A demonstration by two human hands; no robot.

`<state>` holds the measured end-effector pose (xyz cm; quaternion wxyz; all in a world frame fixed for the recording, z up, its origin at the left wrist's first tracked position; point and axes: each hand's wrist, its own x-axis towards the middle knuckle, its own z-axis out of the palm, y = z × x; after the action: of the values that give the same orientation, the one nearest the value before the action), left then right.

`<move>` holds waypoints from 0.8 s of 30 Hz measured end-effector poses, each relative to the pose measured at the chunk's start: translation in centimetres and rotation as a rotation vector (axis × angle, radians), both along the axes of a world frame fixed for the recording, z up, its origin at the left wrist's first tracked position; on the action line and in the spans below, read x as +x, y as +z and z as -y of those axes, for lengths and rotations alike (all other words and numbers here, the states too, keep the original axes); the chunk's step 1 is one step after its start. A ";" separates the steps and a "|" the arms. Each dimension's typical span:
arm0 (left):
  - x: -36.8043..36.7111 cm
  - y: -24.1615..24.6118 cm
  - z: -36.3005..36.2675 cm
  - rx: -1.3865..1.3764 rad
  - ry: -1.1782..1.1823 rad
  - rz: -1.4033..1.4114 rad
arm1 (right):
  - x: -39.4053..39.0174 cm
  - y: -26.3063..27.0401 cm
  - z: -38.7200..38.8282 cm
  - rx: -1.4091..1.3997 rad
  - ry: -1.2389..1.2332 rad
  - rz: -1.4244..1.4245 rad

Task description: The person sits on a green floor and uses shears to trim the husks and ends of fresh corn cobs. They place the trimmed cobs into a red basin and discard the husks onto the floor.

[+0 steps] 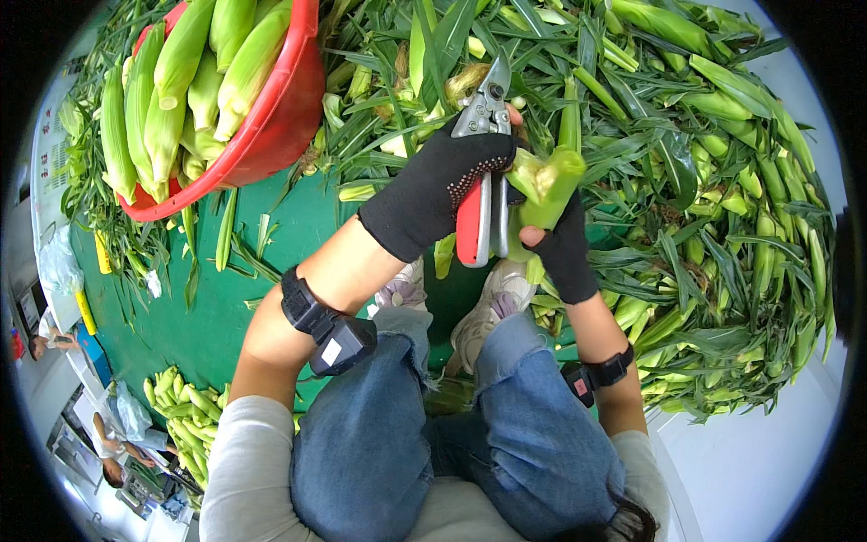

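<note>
My left hand (pixel 467 162), in a black fingerless glove with dotted grip, is closed round a pair of pruning shears (pixel 479 217) with red and silver handles. The silver blades point up and away from me. My right hand (pixel 565 247), gloved likewise, grips a green-husked ear of corn (pixel 550 193). One end of that ear is broken open and pale, and it sits just right of the shears' handles. My fingers hide part of both things. Beneath and beyond my hands lies a large heap of corn husks and leaves (pixel 650 149).
A red plastic basin (pixel 288 122) holding several husked-on ears of corn (pixel 169 122) stands at upper left on the green floor (pixel 203 305). More corn ears (pixel 186 420) are piled at lower left. Two people are in the background at far left. My shoes (pixel 491 305) rest below my hands.
</note>
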<state>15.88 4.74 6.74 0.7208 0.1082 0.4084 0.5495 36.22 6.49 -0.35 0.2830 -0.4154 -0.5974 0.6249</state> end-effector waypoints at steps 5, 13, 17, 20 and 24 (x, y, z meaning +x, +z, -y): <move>0.1 0.2 0.2 -0.053 0.155 0.062 | -2.4 -1.3 -0.3 -0.193 -0.121 -0.222; 2.1 0.8 0.3 0.252 0.030 -0.553 | -1.1 5.6 -4.1 0.549 -0.049 0.471; 1.3 0.5 0.0 0.176 0.111 -0.117 | -0.9 5.0 -5.0 0.543 -0.044 0.265; 0.0 -0.3 0.0 0.180 0.140 0.189 | -0.9 3.8 -4.6 0.852 -0.072 0.380; -0.7 -1.3 0.6 0.154 0.132 0.352 | -2.7 0.5 -3.7 0.094 -0.301 -0.051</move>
<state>15.15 4.13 5.46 0.7331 0.0383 0.2389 0.6356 33.48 10.21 0.16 0.4077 -0.4704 -0.5498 0.5570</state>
